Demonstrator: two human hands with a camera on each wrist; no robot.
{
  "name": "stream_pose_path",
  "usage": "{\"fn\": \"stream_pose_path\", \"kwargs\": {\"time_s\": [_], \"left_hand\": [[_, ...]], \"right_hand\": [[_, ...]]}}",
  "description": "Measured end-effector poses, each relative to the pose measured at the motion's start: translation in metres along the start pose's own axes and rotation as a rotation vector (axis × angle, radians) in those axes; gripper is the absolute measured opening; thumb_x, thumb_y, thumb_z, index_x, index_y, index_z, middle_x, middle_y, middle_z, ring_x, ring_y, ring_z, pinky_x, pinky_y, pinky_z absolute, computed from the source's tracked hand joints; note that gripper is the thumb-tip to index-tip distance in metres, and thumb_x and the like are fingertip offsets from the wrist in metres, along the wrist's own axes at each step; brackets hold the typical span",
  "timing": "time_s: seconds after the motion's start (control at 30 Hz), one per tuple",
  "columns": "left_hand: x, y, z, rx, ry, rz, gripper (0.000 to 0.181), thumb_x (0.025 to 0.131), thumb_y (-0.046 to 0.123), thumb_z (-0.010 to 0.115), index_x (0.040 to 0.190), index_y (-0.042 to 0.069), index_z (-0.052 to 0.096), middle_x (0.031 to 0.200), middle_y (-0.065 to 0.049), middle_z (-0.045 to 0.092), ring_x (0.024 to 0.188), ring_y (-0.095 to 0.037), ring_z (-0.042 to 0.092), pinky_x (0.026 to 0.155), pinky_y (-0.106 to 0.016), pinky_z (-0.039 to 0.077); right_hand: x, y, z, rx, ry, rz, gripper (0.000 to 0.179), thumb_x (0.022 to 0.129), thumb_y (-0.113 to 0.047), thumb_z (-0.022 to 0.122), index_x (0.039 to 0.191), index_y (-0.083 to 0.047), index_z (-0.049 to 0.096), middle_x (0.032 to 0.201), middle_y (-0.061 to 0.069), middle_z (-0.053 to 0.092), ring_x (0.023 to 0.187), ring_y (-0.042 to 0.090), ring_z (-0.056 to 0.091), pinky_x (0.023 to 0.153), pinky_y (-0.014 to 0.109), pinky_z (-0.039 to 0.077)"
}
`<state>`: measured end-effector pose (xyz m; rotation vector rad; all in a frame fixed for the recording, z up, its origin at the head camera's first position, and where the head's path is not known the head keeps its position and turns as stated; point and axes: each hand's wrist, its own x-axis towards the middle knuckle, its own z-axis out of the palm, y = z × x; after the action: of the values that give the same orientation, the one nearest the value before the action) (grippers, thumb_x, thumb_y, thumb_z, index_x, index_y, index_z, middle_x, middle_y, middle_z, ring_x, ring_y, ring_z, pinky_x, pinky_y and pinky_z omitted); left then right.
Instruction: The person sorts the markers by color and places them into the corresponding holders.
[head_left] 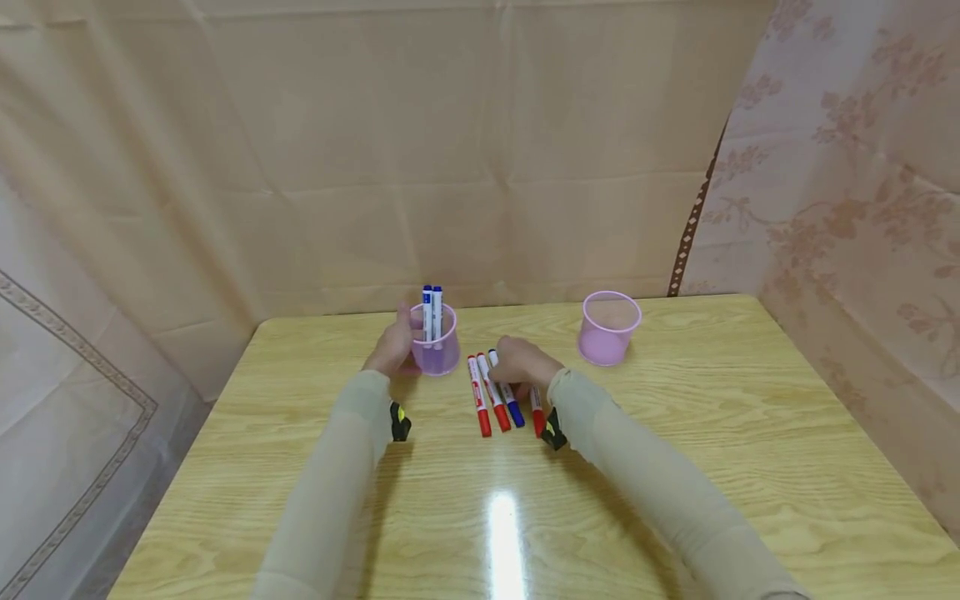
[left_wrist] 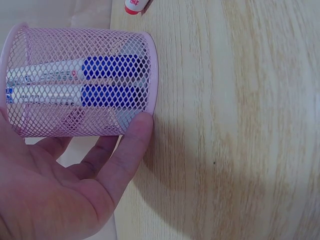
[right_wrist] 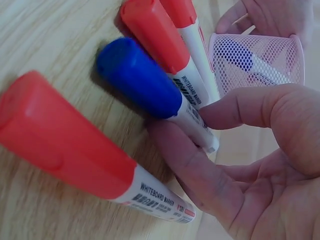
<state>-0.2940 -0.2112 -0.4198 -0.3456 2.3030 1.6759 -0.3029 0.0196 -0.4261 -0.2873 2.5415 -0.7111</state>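
My left hand holds the side of a pink mesh pen cup, which stands upright near the table's back edge. Two blue-capped whiteboard markers stand in it, caps down. At the middle of the table my right hand has its thumb and a finger on either side of a blue whiteboard marker, pinching it at the barrel just past the cap. Two red whiteboard markers lie left of it, and another red marker lies right of it, partly hidden by the hand.
A second pink mesh cup stands at the back right of the wood-grain table. Beige cloth hangs behind the table, and patterned cloth hangs on the right.
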Motion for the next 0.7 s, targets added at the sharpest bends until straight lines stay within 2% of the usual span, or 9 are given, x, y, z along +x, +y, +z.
{"fn": "stream_pose_path", "kwargs": {"time_s": [0.33,0.6,0.7], "left_hand": [[-0.009,0.004,-0.001,-0.011,0.001,-0.011,0.091,0.098,0.073,0.003,0.156,0.013,0.038,0.152,-0.018,0.043,0.131,-0.041,0.048,0.101,-0.053,0.048],[-0.006,0.004,0.0,0.006,0.013,-0.023,0.091,0.099,0.072,0.001,0.155,0.012,0.04,0.148,-0.019,0.047,0.125,-0.04,0.051,0.099,-0.051,0.051],[-0.004,0.004,0.001,0.006,0.01,-0.019,0.092,0.098,0.073,0.001,0.155,0.012,0.04,0.148,-0.018,0.047,0.124,-0.04,0.052,0.098,-0.051,0.051]], "right_hand": [[-0.001,0.001,0.0,0.054,0.028,-0.02,0.024,0.095,-0.021,0.07,0.098,-0.001,0.057,0.087,0.016,0.064,0.059,0.027,0.069,0.052,0.034,0.059],[-0.006,-0.002,-0.01,0.067,0.049,-0.062,0.027,0.095,-0.026,0.07,0.102,-0.002,0.059,0.085,0.013,0.063,0.067,0.029,0.069,0.059,0.039,0.061],[-0.008,-0.003,-0.014,0.066,0.065,-0.093,0.032,0.095,-0.025,0.069,0.111,0.001,0.06,0.086,0.012,0.062,0.069,0.028,0.068,0.064,0.041,0.06]]}}
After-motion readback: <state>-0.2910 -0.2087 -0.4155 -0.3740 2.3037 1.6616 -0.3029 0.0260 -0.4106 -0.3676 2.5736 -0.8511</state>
